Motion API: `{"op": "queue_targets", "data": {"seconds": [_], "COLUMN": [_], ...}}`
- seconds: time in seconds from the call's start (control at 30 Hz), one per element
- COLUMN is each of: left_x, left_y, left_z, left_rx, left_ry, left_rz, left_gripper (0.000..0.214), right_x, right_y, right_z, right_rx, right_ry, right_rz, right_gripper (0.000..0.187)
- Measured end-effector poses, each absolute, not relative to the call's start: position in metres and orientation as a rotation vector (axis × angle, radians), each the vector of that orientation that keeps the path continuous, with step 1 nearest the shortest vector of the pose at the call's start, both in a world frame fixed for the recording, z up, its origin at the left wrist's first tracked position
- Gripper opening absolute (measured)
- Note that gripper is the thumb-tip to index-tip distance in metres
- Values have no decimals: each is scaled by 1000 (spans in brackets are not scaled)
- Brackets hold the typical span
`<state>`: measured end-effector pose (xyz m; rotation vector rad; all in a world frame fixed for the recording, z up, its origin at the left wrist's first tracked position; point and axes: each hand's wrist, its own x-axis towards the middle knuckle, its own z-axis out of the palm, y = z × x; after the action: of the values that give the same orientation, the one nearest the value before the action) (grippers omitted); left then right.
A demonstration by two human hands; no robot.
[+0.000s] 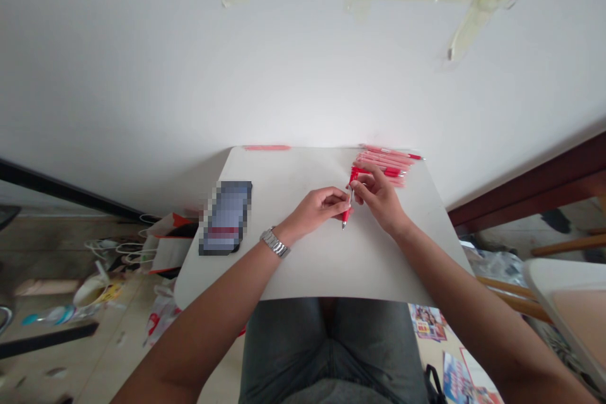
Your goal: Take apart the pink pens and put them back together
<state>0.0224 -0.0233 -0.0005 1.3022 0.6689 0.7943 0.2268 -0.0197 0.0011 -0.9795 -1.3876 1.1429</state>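
Observation:
Over the small white table point(293, 259), both my hands meet on a red pen point(347, 205). My left hand point(318, 208), with a metal watch on its wrist, pinches the pen's lower part with closed fingers. My right hand point(379, 194) grips the upper end, fingers curled round it. The pen points down toward the tabletop, its tip just above the surface. Right behind my right hand lies a pile of several red pens point(386, 161) at the table's far right corner.
A phone point(226, 218) lies on the table's left side. A pink strip point(266, 148) rests at the far edge against the white wall. Bags and clutter cover the floor at left; printed papers point(428, 322) and a wooden frame point(525, 192) are at right.

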Motion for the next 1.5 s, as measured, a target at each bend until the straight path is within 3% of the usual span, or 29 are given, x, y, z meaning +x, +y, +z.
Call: {"op": "queue_targets", "data": {"seconds": [0.33, 0.57, 1.03, 1.2, 1.5], "left_x": [21, 21, 21, 19, 19], "left_y": [-22, -23, -21, -21, -22], "left_z": [-3, 0, -3, -2, 5], "left_rx": [1319, 1329, 1327, 1307, 1280], "left_ry": [669, 657, 656, 662, 689], "left_rz": [776, 773, 796, 815, 888], "left_gripper": [41, 38, 39, 39, 36], "right_x": [226, 226, 228, 229, 227], "right_y": [-20, -20, -18, -20, -24], "right_z": [4, 4, -2, 2, 5], "right_rx": [-977, -992, -979, -1026, -1067], "right_ry": [-1382, -1377, -1354, -1359, -1470], "right_rz": [1144, 1154, 1179, 1167, 1195], "right_gripper": [47, 57, 61, 37, 37]}}
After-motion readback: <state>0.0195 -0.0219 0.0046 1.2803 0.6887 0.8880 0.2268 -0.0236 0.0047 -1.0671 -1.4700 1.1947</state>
